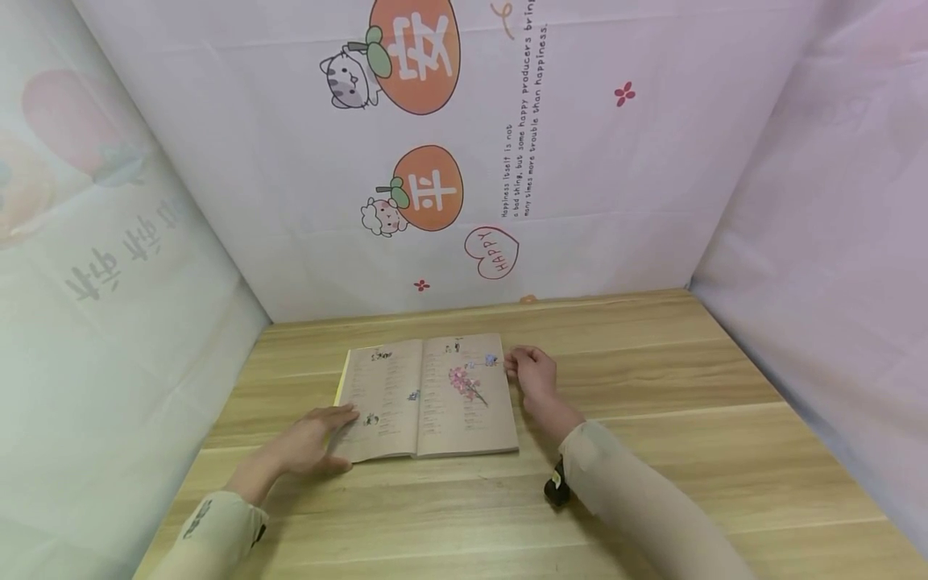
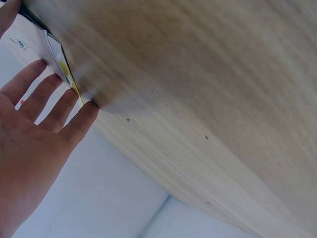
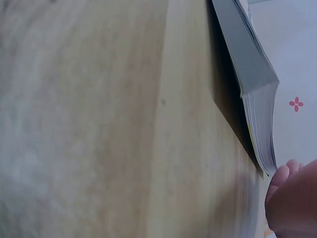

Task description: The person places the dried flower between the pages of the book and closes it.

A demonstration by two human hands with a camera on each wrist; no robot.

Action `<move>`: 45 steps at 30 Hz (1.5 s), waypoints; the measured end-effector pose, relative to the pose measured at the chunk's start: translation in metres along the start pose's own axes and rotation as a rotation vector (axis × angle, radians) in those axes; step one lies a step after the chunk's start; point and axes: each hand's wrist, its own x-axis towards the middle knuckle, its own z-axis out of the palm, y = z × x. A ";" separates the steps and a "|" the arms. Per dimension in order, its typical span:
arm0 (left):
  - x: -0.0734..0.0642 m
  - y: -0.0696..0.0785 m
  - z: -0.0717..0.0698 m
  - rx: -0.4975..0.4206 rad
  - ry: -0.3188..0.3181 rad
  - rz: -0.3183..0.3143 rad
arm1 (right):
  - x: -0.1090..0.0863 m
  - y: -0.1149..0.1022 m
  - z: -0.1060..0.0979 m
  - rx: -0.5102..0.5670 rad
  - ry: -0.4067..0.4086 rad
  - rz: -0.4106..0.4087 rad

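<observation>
An open book (image 1: pixel 455 419) lies on the wooden table, its printed pages carrying small drawings and a pink flower picture. At its left edge, my left hand (image 1: pixel 310 441) rests with fingers on the left page and the thumb by the lower corner. In the left wrist view, the straight, spread fingers of that hand (image 2: pixel 42 116) reach the book's yellow-lined edge. My right hand (image 1: pixel 533 374) is at the upper right edge of the book, fingers bent. The right wrist view has its fingertips (image 3: pixel 280 175) right at the page corner; I cannot tell whether they pinch a page.
The wooden table (image 1: pixel 652 387) extends on both sides of the book. Behind it hangs a white printed cloth (image 1: pixel 580 242) with cartoon drawings and lettering, and similar cloth walls stand at left and right. A black device (image 1: pixel 557 486) is strapped at the right wrist.
</observation>
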 end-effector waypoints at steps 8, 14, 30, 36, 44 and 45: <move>-0.001 0.000 0.002 -0.006 -0.007 -0.001 | 0.001 0.004 0.003 0.034 0.026 -0.022; -0.001 0.000 0.001 -0.009 -0.009 -0.022 | 0.004 0.005 0.003 0.018 0.031 -0.033; -0.001 -0.002 0.003 -0.017 -0.013 -0.036 | 0.001 0.010 0.007 -0.003 0.029 -0.082; -0.001 -0.001 0.003 -0.017 -0.008 -0.036 | -0.003 0.010 0.011 -0.048 0.045 -0.070; -0.001 0.000 0.001 -0.022 -0.007 -0.034 | -0.005 0.012 0.014 -0.071 0.067 -0.071; -0.001 0.000 0.001 -0.022 -0.007 -0.033 | -0.005 0.012 0.015 -0.065 0.069 -0.073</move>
